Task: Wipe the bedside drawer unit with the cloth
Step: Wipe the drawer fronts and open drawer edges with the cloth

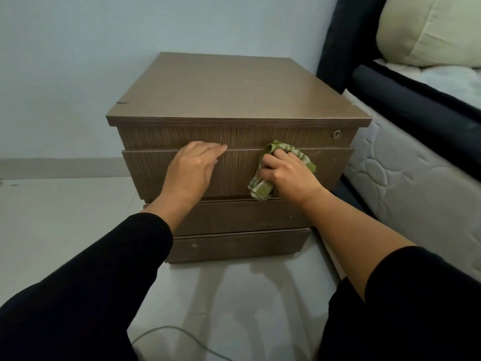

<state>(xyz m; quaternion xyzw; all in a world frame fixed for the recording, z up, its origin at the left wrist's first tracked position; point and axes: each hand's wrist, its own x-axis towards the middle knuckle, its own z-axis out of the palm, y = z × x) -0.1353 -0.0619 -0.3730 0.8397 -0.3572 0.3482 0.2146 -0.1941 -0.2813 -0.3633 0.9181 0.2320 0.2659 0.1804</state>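
Note:
The brown wooden bedside drawer unit [229,92] stands on the floor against the wall, its stacked drawer fronts facing me. My right hand [289,173] grips a bunched green and white cloth [260,187] and presses it against the right half of the second drawer front. My left hand [192,168] lies flat on the left half of the same drawer front, fingers together, its fingertips at the drawer's top edge. A small round lock [336,133] sits at the top drawer's right end.
A bed with a white quilted mattress [406,183], dark frame [416,105] and pale pillow [429,29] stands close on the right. A pale blue wall [65,74] is behind. A thin cable [166,334] lies on the light tiled floor [52,217] near me.

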